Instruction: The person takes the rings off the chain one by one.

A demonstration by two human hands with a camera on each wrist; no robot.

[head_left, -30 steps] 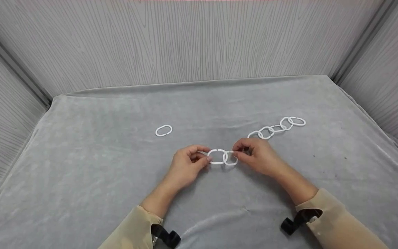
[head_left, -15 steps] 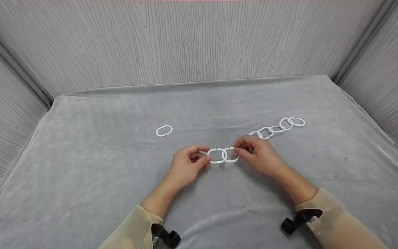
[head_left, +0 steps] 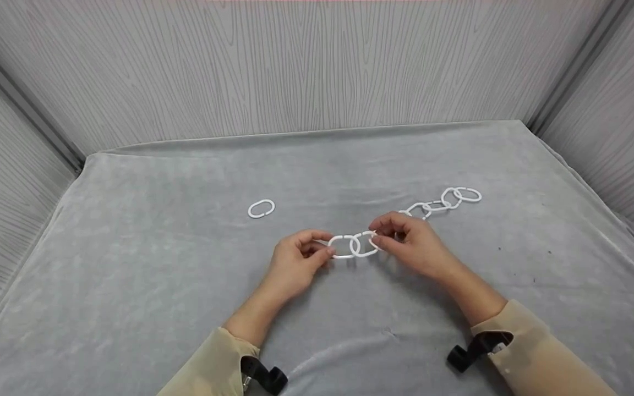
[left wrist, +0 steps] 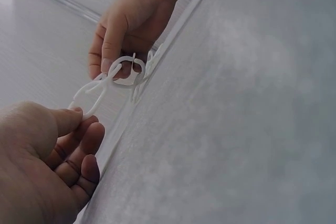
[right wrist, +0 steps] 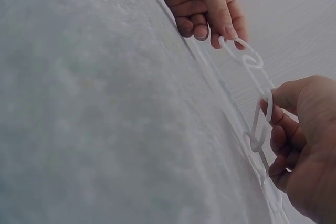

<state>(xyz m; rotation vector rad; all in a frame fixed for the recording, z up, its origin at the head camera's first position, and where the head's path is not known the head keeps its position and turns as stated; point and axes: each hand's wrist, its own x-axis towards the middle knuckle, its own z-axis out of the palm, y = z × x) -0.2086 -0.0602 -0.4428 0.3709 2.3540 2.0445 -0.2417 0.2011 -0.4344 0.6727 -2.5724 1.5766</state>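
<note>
In the head view my left hand (head_left: 299,261) pinches a white oval chain link (head_left: 343,257) by its left end, between thumb and fingers. That link is hooked through a second white link (head_left: 365,255), which my right hand (head_left: 411,245) pinches at its right end. Both links are held just above the cloth. Behind the right hand runs a chain of several joined white links (head_left: 437,209), partly covered by the fingers. In the right wrist view another link (right wrist: 255,121) hangs joined to the one at the right fingertips (right wrist: 265,109).
A single white link (head_left: 250,211) with a small gap lies on the grey cloth (head_left: 157,264), up and left of the hands. Wood-grained panels (head_left: 306,66) stand at the back and both sides. Each sleeve carries a black wrist mount (head_left: 463,357).
Both held links have risen and drifted slightly left, and the right one now tilts upward. The chain behind the right hand has slid a little left. The left hand has barely moved.
</note>
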